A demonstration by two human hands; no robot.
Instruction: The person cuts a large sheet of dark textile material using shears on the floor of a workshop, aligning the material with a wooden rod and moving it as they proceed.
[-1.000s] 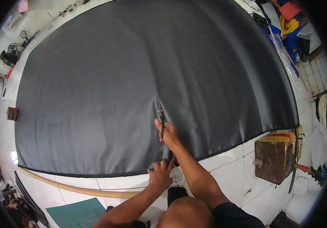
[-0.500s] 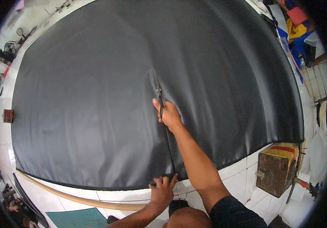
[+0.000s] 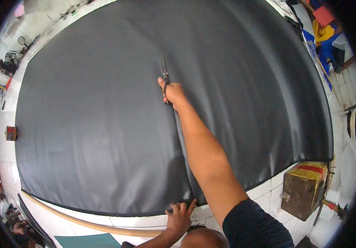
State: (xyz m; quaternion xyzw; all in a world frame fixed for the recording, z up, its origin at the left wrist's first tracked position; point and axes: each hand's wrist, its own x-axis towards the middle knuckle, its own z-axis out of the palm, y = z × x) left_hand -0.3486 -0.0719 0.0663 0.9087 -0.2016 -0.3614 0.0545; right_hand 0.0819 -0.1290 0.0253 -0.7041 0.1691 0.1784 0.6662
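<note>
- Currently, a wide sheet of black, leather-like material [image 3: 91,107] fills most of the frame, spread over white floor tiles [image 3: 265,201] beneath both hands.
- At upper centre, the person's right hand [image 3: 172,92] is closed around black-handled scissors [image 3: 165,74], blades pointing to the top of the frame, with sheet on either side.
- A slit [image 3: 181,142] runs from below that hand down to the sheet's lower edge.
- At bottom centre, well apart from the right, the left hand [image 3: 179,218] touches that edge beside the slit's end, fingers spread; whether it pinches the material cannot be told.
- At lower left, a tan pole [image 3: 83,225] lies near the edge, above a green mat [image 3: 88,241].
</note>
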